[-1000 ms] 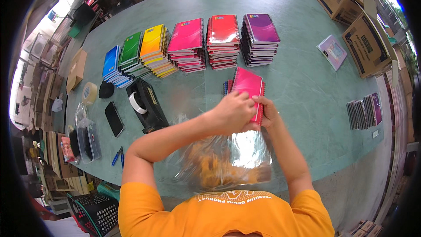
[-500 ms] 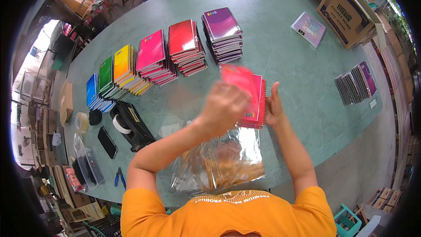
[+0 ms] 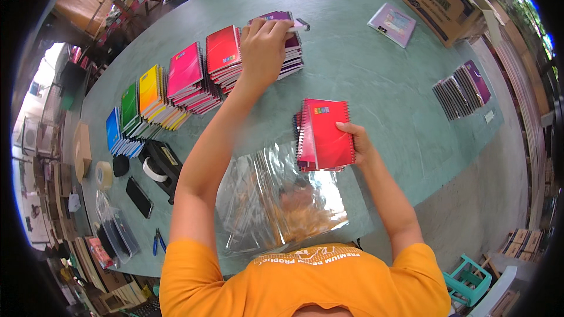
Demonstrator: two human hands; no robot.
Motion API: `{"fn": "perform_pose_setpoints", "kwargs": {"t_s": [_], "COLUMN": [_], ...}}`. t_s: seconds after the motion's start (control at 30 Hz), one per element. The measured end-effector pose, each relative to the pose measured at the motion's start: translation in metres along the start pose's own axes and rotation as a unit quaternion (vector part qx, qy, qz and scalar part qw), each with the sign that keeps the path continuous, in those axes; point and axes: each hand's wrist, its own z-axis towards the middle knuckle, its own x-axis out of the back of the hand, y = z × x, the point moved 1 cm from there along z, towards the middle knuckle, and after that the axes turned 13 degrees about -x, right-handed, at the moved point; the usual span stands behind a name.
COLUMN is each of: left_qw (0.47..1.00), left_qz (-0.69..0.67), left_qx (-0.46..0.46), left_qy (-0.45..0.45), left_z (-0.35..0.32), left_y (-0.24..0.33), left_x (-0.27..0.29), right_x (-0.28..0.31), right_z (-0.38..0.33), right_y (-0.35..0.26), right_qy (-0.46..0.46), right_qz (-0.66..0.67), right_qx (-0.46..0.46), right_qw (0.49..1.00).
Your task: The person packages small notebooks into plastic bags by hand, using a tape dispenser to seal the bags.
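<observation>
Two hands split: left hand (image 3: 262,47) fingers curled on top purple notebook (image 3: 286,38) at far stack, right hand (image 3: 359,144) pinching red-topped set (image 3: 322,135) by clear bag (image 3: 276,196); likely next, lift purple cleanly onto set

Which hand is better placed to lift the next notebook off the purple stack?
Left. The left hand already rests on the purple stack, while the right hand is occupied holding the red notebook bundle.

Purple notebook (image 3: 281,22) flat atop far pile; red notebook (image 3: 325,133) topping small near stack, right of middle.
</observation>
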Motion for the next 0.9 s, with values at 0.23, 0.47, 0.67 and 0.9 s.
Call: {"fn": "perform_pose_setpoints", "kwargs": {"t_s": [0.23, 0.47, 0.67, 0.9], "left_qw": [0.995, 0.991, 0.778, 0.88], "left_qz": [0.008, -0.122, -0.578, -0.205], "left_qx": [-0.038, 0.053, 0.036, -0.212], "left_qy": [0.09, -0.029, -0.244, -0.372], "left_z": [-0.003, -0.024, -0.038, -0.104], "left_y": [-0.032, -0.044, 0.053, 0.135], "left_x": [0.013, -0.008, 0.072, 0.158], "right_x": [-0.021, -0.015, -0.055, -0.024], "right_z": [0.008, -0.006, -0.025, -0.055], "right_y": [0.014, 0.024, 0.036, 0.082], "right_qy": [-0.028, -0.021, -0.117, -0.05], "right_qz": [-0.013, -0.008, 0.057, -0.001], "right_qx": [-0.016, 0.014, 0.059, -0.074], "right_qw": [0.999, 1.0, 0.99, 0.996]}}
